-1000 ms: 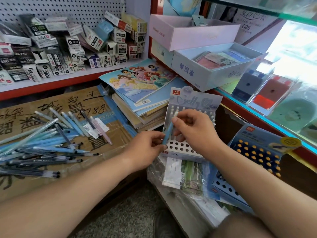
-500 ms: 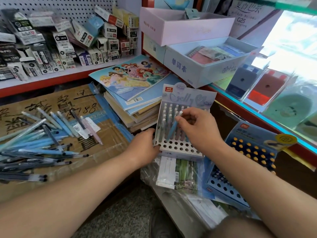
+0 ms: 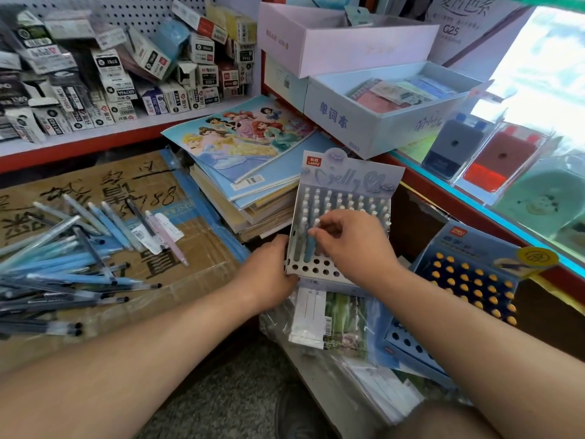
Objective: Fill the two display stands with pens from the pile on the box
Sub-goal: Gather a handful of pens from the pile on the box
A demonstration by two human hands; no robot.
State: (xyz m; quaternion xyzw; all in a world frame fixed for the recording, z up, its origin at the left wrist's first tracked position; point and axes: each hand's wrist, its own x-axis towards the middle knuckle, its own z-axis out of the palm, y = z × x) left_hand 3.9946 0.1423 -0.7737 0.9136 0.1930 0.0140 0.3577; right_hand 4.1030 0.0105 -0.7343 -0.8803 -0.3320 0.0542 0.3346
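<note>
Head view. Noted a pale card display stand point(image 3: 316, 270), tilted back, with a flat perforated face of round holes; rear rows filled with white-capped pens, front rows mostly bare. Gripped at its lower left corner by the left hand point(image 3: 269, 274), fingers curled round the edge. Pinched at its top between thumb and fingertips of the right hand point(image 3: 351, 245): a slim blue pen point(image 3: 309, 250), upright, lower end among the holes near the stand's left side. Further right, a blue display stand point(image 3: 408, 343), orange-capped pens in rear rows, front holes open. At left, a brown taped cardboard box point(image 3: 196, 248) carrying a loose pile of pens point(image 3: 63, 264), blue and dark barrels crossing. Crinkled clear-wrapped packets point(image 3: 316, 321) under the pale stand's front edge. Stacked notebooks point(image 3: 240, 147) just behind; narrow gap between box and stand.
</note>
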